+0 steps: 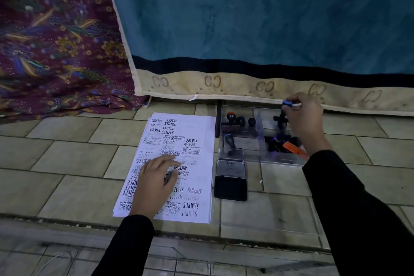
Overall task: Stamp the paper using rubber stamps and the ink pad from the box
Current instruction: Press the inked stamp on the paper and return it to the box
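Pinching a blue-topped rubber stamp, the right grip hangs over the clear box, right of centre. The left grip lies flat, fingers straight, on the stamped paper mid-frame. The open ink pad sits just below the box on the tiled floor.

We are seeing the paper lying flat on the floor, crowded with black imprints. The ink pad is sitting open just beside it, before the clear box. Black-knobbed stamps are standing inside; our right grip is pinching a blue-topped stamp above.
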Demonstrator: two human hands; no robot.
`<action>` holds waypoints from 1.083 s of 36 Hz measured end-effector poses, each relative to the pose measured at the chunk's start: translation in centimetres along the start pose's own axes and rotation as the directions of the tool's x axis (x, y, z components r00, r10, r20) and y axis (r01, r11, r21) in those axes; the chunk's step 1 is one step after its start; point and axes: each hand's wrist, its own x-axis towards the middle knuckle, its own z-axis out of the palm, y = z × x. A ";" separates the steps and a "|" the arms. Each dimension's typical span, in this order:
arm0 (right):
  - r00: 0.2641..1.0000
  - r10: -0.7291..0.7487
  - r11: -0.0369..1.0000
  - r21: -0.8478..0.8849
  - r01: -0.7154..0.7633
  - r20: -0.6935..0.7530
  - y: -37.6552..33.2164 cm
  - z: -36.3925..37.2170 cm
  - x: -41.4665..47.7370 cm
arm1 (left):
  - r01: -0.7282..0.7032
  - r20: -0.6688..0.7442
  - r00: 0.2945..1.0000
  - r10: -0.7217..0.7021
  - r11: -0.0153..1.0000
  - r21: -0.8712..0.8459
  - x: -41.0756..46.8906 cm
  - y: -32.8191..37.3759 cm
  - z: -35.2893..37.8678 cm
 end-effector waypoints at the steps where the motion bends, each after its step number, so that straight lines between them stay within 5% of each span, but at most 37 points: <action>1: 0.999 0.012 0.999 -0.041 -0.011 0.030 0.7 0.2 0.5 | 0.001 -0.001 1.000 -0.001 1.000 0.000 0.0 0.0 0.0; 8: 0.963 0.105 0.972 -0.229 -0.047 0.250 1.2 1.9 1.5 | 0.001 -0.005 1.000 -0.001 1.000 -0.003 0.0 0.1 -0.1; 16: 0.939 0.103 0.932 -0.362 0.023 0.327 1.3 3.5 2.0 | 0.010 0.005 1.000 -0.010 1.000 -0.005 0.0 0.1 -0.2; 28: 0.935 0.152 0.896 -0.445 0.007 0.322 0.5 4.0 1.3 | 0.004 -0.001 1.000 -0.004 1.000 -0.028 -0.1 0.3 -0.3; 34: 0.981 -0.044 0.954 -0.284 0.097 0.191 -1.9 4.1 -0.9 | 0.006 -0.003 1.000 -0.006 1.000 -0.025 -0.1 0.2 -0.2; 39: 0.872 -0.049 0.941 -0.270 0.203 0.486 -5.3 6.0 -4.7 | 0.001 -0.003 1.000 -0.002 1.000 -0.024 -0.1 0.3 -0.3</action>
